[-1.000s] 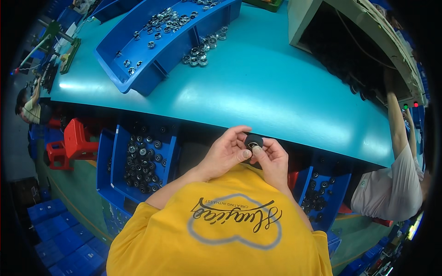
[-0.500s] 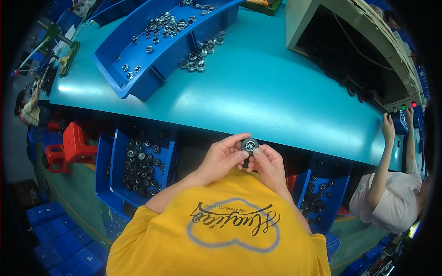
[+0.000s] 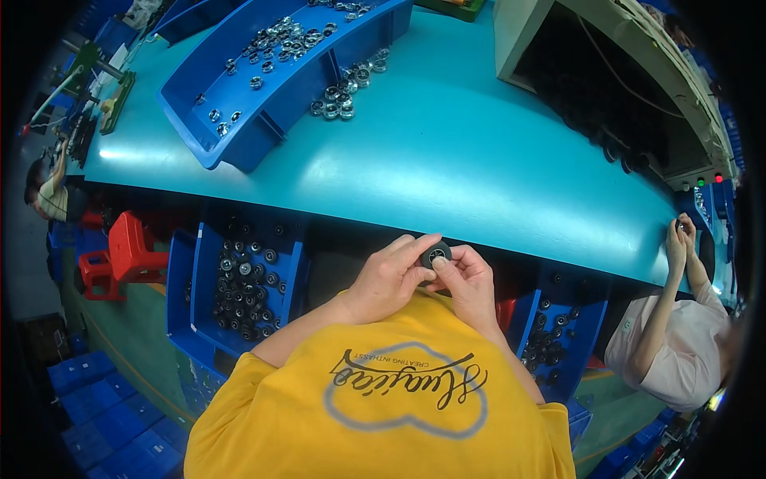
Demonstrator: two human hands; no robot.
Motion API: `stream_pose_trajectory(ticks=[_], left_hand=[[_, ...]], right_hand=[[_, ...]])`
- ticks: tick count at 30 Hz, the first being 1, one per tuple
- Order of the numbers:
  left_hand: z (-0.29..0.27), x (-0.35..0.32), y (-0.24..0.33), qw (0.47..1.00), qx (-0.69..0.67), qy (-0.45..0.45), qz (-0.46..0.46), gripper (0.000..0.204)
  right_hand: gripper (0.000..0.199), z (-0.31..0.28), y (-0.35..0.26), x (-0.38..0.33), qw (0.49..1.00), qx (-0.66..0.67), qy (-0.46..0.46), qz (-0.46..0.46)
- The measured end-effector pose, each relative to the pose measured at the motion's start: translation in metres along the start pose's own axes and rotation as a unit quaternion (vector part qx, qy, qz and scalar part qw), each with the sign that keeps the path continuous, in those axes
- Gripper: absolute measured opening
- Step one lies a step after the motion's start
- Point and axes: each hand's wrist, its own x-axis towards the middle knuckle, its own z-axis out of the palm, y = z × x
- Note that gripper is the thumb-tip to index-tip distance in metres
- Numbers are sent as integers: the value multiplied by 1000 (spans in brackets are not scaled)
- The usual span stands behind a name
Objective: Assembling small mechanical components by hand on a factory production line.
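While both hands are drawn together at the near edge of the table, one item is held between them.

Item held: one small black wheel (image 3: 436, 255), round, with a paler hub turned up toward the wearer; position, in front of the chest, just off the table edge.

Left hand (image 3: 391, 275): fingers curled, index finger extended along the top of the wheel, thumb below; pinching it from the left side.

Right hand (image 3: 469, 283): thumb laid against the wheel's face, fingers bent behind; pinching it from the right.

Table (image 3: 447, 152): blue-green, smooth top.

On the table: one long blue tray (image 3: 179, 104), holding scattered shiny metallic pieces (image 3: 279, 40); a cluster of similar loose pieces (image 3: 341, 100) just beside the tray; one pale box-shaped machine (image 3: 519, 36), right, its dark opening containing black round parts, partly hidden in shadow.

Below the table edge: left blue crate (image 3: 295, 267), with many black wheels (image 3: 239, 299); right blue crate (image 3: 521, 323), with further dark wheels (image 3: 542, 339).

Surroundings: one red stool (image 3: 136, 247), left; one co-worker (image 3: 674, 351) in a pale shirt, far right, hands together at the table edge.
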Motion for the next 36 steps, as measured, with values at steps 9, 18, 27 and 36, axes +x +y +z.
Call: stream_pose_trajectory(ticks=[9,18,27,36], left_hand=[[3,6,-4,914,-372,-45,-154,53],[0,3,-10,892,-412,-48,-179,55],[-7,2,-8,879,-418,-45,-226,52],[-189,-145,-74,866,259,-178,-389,46]], right_hand=[[30,-8,2,0,990,118,-63,33],[47,-9,2,3,989,121,-77,38],[35,-10,12,3,991,105,-75,43],[18,-43,-60,23,991,-81,-33,-97]])
